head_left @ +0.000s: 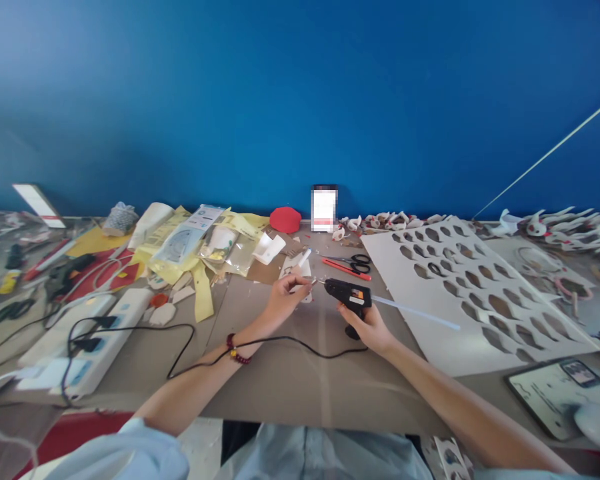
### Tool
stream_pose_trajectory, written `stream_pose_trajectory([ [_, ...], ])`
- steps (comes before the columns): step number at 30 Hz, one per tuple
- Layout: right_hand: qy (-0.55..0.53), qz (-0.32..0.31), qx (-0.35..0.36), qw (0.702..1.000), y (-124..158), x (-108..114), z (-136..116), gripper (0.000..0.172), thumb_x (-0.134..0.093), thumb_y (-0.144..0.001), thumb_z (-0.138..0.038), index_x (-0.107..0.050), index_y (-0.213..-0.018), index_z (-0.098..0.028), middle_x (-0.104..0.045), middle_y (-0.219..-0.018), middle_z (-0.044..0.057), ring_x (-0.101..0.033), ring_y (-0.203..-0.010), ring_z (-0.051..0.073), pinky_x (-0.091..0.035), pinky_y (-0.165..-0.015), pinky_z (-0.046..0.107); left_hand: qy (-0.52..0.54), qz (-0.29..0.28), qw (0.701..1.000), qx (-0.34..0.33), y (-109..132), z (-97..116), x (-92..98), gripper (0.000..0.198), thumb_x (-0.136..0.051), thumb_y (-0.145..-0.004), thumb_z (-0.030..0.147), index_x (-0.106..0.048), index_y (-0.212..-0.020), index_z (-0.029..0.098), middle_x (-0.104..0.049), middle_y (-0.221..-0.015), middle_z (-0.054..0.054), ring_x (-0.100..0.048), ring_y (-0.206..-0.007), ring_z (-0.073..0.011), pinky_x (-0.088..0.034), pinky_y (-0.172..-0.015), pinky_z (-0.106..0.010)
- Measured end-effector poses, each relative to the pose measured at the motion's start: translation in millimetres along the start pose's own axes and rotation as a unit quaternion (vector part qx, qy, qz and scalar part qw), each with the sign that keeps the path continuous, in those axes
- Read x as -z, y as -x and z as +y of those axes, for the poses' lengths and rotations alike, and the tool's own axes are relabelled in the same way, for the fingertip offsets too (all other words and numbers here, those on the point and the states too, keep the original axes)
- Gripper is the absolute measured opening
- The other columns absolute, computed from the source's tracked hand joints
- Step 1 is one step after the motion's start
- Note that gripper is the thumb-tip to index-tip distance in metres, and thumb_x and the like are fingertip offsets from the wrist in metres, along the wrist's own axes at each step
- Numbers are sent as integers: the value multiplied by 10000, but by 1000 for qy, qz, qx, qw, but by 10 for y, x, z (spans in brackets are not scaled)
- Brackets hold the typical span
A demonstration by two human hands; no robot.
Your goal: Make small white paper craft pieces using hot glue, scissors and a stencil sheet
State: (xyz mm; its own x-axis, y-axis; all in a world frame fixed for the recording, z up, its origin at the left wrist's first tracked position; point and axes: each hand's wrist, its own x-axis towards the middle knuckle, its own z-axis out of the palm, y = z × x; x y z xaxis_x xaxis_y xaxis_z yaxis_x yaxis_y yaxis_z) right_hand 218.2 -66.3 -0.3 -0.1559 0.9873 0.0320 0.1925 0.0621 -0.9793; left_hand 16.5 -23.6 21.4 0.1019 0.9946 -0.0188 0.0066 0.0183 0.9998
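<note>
My right hand [371, 328] is wrapped round the grip of a black hot glue gun [347, 295], its nozzle pointing left. A long translucent glue stick [420, 314] sticks out of the gun's back. My left hand [286, 298] is closed in a pinch just left of the nozzle. What sits between its fingertips is too small to make out. Beyond the hands lie black-handled scissors [361, 261], a red pen-like tool [347, 269] and a white pen-like stick [304, 259]. The gun's black cord [290, 339] passes over my left forearm.
A white power strip [113, 343] stands at left. Yellow paper and plastic packets [185, 233] lie behind it. At right is a white sheet [440, 353] with many cut-out holes, plus a phone [545, 400]. Small white bird figures [400, 219] line the blue wall [300, 100].
</note>
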Motion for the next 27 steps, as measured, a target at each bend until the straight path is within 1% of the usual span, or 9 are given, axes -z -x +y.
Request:
stream_pose_trajectory([
  [4,18,-4,10,1000,-1,4,36,348,-536,-801,-503,-561,-719,-166,-483,-617,16,-427,-582,128,-386,-519,251,-12,-1,1000,-11,4,6,-6,215,-743,-642,351,-655,-694,162,-641,-644,-6,-574,-577,-128,-422,-546,-237],
  [9,40,-7,17,999,6,0,40,336,-519,-814,-491,-555,-712,-173,-470,-602,15,-430,-584,135,-388,-510,248,-19,-11,999,-25,14,31,-10,211,-737,-652,361,-672,-699,166,-645,-653,-8,-583,-608,-138,-432,-551,-237],
  [16,42,-10,25,999,13,0,133,313,-514,-833,-466,-536,-710,-178,-451,-598,1,-415,-573,129,-385,-530,251,-15,-9,1000,-11,16,24,-17,217,-739,-645,363,-667,-698,165,-649,-672,-8,-570,-580,-128,-431,-551,-239],
  [24,42,-2,37,998,15,-9,131,307,-515,-832,-464,-540,-722,-179,-456,-596,-3,-409,-562,124,-382,-522,248,-6,-5,1000,-14,17,20,-20,212,-755,-631,350,-668,-688,165,-648,-667,-15,-580,-603,-139,-425,-553,-238],
  [27,39,-7,29,999,15,-7,130,311,-512,-833,-465,-533,-714,-178,-448,-590,-5,-401,-553,121,-371,-509,245,-4,-7,1000,-12,10,11,-17,215,-755,-628,355,-670,-690,167,-648,-667,-15,-578,-593,-138,-428,-547,-241],
])
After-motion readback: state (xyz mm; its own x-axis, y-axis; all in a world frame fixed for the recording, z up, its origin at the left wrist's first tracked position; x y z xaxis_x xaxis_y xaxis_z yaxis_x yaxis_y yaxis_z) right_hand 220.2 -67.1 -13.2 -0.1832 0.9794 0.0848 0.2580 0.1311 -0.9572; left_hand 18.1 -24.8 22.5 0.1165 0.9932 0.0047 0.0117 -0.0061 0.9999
